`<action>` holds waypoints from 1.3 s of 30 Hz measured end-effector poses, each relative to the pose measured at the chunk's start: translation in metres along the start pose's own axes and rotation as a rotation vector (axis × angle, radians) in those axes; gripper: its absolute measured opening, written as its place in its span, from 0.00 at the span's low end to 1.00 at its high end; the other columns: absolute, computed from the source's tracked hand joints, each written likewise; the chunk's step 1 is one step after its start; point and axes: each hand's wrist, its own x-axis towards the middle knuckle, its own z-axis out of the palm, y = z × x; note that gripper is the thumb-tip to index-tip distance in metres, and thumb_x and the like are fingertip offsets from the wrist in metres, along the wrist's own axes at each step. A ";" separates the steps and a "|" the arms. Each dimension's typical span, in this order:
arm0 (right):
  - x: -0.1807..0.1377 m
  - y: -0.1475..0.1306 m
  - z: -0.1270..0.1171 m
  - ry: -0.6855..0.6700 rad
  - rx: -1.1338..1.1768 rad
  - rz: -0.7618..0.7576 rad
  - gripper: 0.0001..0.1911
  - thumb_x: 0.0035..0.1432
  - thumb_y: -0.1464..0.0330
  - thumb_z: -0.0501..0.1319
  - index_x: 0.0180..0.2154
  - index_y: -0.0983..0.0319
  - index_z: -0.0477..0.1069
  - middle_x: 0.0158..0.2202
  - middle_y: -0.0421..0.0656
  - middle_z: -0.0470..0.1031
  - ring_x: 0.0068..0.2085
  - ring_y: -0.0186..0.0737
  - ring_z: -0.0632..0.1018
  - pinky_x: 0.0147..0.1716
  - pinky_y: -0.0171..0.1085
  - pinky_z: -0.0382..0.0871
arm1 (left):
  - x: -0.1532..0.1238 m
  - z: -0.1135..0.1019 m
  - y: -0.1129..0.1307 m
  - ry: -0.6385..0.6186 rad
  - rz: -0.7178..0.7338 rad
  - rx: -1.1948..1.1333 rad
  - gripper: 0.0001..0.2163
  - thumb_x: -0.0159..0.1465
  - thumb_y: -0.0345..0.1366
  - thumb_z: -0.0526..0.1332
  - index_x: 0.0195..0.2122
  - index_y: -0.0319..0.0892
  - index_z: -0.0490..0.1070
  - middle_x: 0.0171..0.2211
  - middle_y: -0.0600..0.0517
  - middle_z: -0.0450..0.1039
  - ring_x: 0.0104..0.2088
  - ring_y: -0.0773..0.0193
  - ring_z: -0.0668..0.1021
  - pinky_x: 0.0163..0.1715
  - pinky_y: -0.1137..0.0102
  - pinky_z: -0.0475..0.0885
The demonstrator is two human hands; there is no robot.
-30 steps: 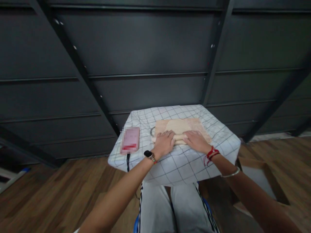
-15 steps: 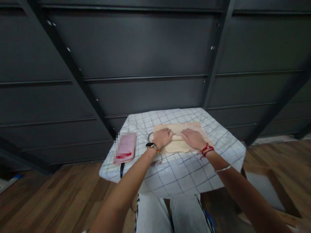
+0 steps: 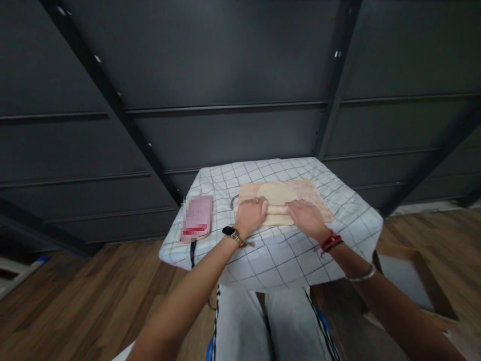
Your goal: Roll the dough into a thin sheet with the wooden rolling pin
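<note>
Smoothly rounded dough (image 3: 276, 190), cylindrical pin (image 3: 277, 209).

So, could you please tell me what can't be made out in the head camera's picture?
Head view: the stretches of the rolling pin under the left hand and right hand, covered by them.
Head view: the strip of dough directly beneath the rolling pin, hidden by it.
Head view: markings on the pink rectangular item, blurred by pixelation.
Head view: whatever the checked cloth covers.
Head view: part of the box, behind the right forearm.
</note>
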 end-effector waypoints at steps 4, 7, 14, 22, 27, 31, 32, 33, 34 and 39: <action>-0.006 -0.006 -0.001 0.031 -0.035 0.079 0.14 0.66 0.67 0.50 0.43 0.60 0.73 0.40 0.46 0.73 0.39 0.43 0.70 0.37 0.39 0.56 | -0.005 0.002 0.002 0.042 -0.028 -0.009 0.17 0.70 0.37 0.41 0.45 0.38 0.67 0.41 0.44 0.74 0.41 0.56 0.76 0.40 0.65 0.66; -0.018 -0.010 0.002 0.108 0.013 0.071 0.14 0.65 0.67 0.52 0.49 0.59 0.71 0.42 0.46 0.72 0.41 0.43 0.69 0.39 0.40 0.56 | -0.020 0.003 0.002 0.076 0.013 -0.045 0.15 0.70 0.37 0.43 0.50 0.39 0.66 0.46 0.45 0.73 0.46 0.58 0.74 0.45 0.66 0.65; -0.010 -0.007 0.007 0.083 0.039 0.102 0.13 0.65 0.70 0.51 0.44 0.60 0.74 0.39 0.46 0.72 0.41 0.42 0.69 0.40 0.40 0.56 | -0.011 -0.002 0.001 0.002 -0.059 -0.011 0.17 0.70 0.37 0.41 0.44 0.38 0.68 0.38 0.45 0.74 0.39 0.57 0.76 0.38 0.65 0.66; -0.015 -0.004 0.010 0.138 0.108 0.055 0.13 0.64 0.69 0.52 0.46 0.60 0.73 0.40 0.46 0.72 0.42 0.42 0.69 0.41 0.39 0.57 | -0.020 0.001 -0.002 0.030 -0.050 -0.042 0.16 0.70 0.37 0.42 0.48 0.40 0.67 0.41 0.45 0.74 0.42 0.59 0.75 0.43 0.66 0.66; -0.015 -0.007 0.008 0.125 0.086 0.120 0.13 0.65 0.68 0.51 0.44 0.60 0.73 0.39 0.46 0.72 0.41 0.43 0.69 0.39 0.40 0.57 | -0.013 -0.001 -0.002 -0.003 -0.084 -0.021 0.17 0.70 0.36 0.41 0.44 0.37 0.68 0.39 0.43 0.74 0.41 0.56 0.76 0.42 0.63 0.65; -0.025 -0.011 0.007 0.175 0.110 0.069 0.13 0.66 0.67 0.52 0.46 0.59 0.73 0.41 0.46 0.71 0.41 0.43 0.68 0.39 0.40 0.56 | -0.025 0.002 -0.004 0.049 -0.011 -0.078 0.16 0.70 0.36 0.41 0.49 0.42 0.66 0.44 0.47 0.74 0.44 0.60 0.74 0.46 0.66 0.64; -0.024 -0.010 0.006 0.162 0.107 0.059 0.13 0.66 0.67 0.51 0.45 0.59 0.73 0.40 0.46 0.71 0.41 0.42 0.68 0.39 0.40 0.56 | -0.025 0.002 -0.005 0.040 -0.012 -0.074 0.16 0.70 0.37 0.41 0.48 0.42 0.66 0.42 0.47 0.74 0.43 0.60 0.75 0.45 0.66 0.64; -0.022 -0.010 0.006 0.145 0.100 0.057 0.13 0.66 0.68 0.51 0.44 0.60 0.73 0.40 0.46 0.72 0.40 0.42 0.68 0.39 0.39 0.56 | -0.024 0.002 -0.005 0.020 -0.030 -0.060 0.17 0.71 0.37 0.41 0.47 0.41 0.67 0.40 0.47 0.75 0.41 0.58 0.75 0.43 0.65 0.65; -0.020 -0.009 0.006 0.129 0.091 0.060 0.13 0.66 0.69 0.51 0.43 0.60 0.73 0.39 0.46 0.72 0.40 0.43 0.68 0.39 0.39 0.56 | -0.022 0.001 -0.005 -0.002 -0.055 -0.044 0.18 0.71 0.38 0.40 0.45 0.40 0.68 0.38 0.46 0.75 0.40 0.57 0.76 0.41 0.64 0.66; -0.022 -0.013 0.007 0.175 0.055 0.086 0.13 0.65 0.68 0.51 0.44 0.61 0.73 0.39 0.47 0.71 0.40 0.43 0.68 0.38 0.40 0.55 | -0.025 0.003 -0.002 0.080 -0.033 -0.086 0.17 0.70 0.36 0.42 0.48 0.39 0.68 0.45 0.45 0.73 0.47 0.57 0.73 0.48 0.63 0.63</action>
